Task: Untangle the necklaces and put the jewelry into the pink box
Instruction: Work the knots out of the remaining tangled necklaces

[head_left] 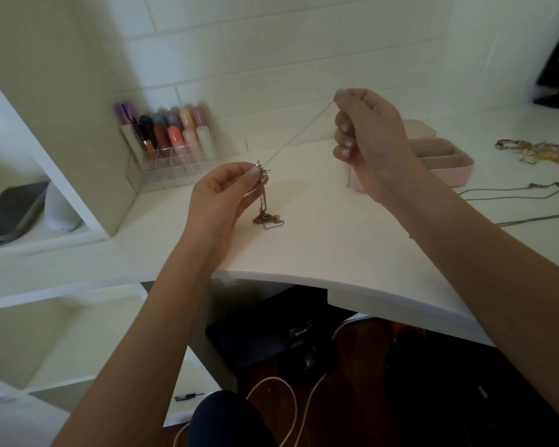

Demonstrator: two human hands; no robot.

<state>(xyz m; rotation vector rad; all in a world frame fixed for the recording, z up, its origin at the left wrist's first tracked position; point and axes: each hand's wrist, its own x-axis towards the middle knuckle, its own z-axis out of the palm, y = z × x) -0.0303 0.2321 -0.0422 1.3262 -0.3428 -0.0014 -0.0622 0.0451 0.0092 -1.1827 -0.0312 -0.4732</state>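
My left hand (226,191) pinches the top of a tangled clump of thin chains (264,201); the clump's lower end rests in a small heap on the white desk (304,246). One fine chain (299,133) runs taut from the clump up and right to my right hand (365,137), which pinches it between thumb and fingers. A loose end of that chain (349,179) dangles below my right hand. The open pink box (446,159) sits on the desk just behind my right hand, its lid (423,127) behind it.
A clear organizer of lipsticks (168,143) stands at the back left. Right of the box lie a colourful jewelry piece (536,150) and two laid-out thin chains (513,191). White shelving is on the left; cables and dark items lie under the desk.
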